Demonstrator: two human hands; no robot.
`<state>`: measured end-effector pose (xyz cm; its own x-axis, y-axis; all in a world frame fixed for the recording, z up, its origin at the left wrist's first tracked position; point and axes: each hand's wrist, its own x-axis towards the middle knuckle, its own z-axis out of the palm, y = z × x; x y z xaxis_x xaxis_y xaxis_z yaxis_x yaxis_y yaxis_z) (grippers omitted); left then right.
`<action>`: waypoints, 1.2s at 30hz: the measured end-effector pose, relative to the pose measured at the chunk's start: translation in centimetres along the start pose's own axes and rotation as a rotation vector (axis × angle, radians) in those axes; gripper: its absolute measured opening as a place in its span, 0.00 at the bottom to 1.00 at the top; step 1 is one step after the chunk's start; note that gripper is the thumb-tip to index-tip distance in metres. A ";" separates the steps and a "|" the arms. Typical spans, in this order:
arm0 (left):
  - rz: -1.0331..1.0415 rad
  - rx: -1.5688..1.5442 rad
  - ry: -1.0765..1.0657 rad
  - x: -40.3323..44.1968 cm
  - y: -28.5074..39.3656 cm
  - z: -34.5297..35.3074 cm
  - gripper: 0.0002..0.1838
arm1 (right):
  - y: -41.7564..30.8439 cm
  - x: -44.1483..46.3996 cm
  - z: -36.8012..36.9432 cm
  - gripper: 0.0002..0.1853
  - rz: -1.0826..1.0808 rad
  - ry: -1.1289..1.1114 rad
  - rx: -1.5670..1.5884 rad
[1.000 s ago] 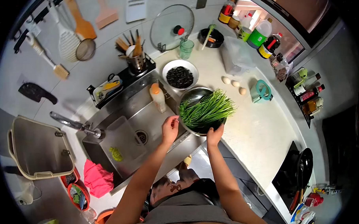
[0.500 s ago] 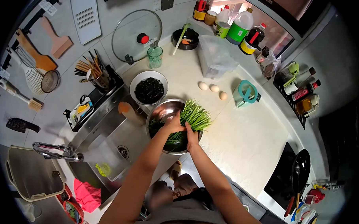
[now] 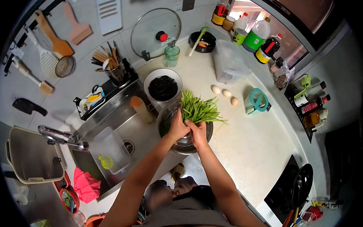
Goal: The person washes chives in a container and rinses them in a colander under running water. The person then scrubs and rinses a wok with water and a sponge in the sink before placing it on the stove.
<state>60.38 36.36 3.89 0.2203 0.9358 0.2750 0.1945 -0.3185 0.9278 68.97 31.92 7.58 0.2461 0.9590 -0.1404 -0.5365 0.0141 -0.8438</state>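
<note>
A thick bunch of long green stalks (image 3: 199, 108) is held above a steel bowl (image 3: 185, 147) at the counter's edge by the sink. My left hand (image 3: 178, 127) is closed round the bunch from the left. Close beside it, my right hand (image 3: 198, 134) grips the same bunch from below right. The stalks fan out up and to the right, over the bowl's rim. Some dark green leaves show inside the bowl at its left. Behind the bowl stands a white bowl (image 3: 148, 79) of dark, wet-looking strips.
The sink (image 3: 121, 123) with an orange-capped bottle (image 3: 142, 110) is at the left. Several eggs or egg-like items (image 3: 227, 93), a teal-lidded jug (image 3: 256, 101) and a clear plastic box (image 3: 230, 61) stand behind right. A black pan (image 3: 303, 181) is on the stove at right.
Both hands have gone from the bowl's rim to the stalks and closed round them. The bunch is now lifted out of the bowl. The camera view has shifted.
</note>
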 end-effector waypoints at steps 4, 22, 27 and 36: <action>0.159 0.034 0.224 -0.8 2.7 -5.2 0.26 | 0.4 -1.8 4.9 0.18 -0.097 -0.155 -0.069; -0.161 -0.281 0.563 -21.7 -7.0 -27.1 0.27 | 22.3 -13.5 20.2 0.22 0.272 -0.651 -0.281; -0.374 0.163 0.503 -24.3 -13.6 -30.1 0.35 | 30.0 -11.3 20.4 0.26 0.222 -0.680 -0.758; -0.848 0.336 0.227 -28.3 -15.0 -32.6 0.34 | 36.5 -10.7 15.8 0.29 0.396 -0.485 -1.141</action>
<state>20.04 19.60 -9.61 -0.3068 0.8710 -0.3838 0.4783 0.4897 0.7290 34.05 26.67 -13.53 -0.2132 0.8497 -0.4822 0.5389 -0.3094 -0.7835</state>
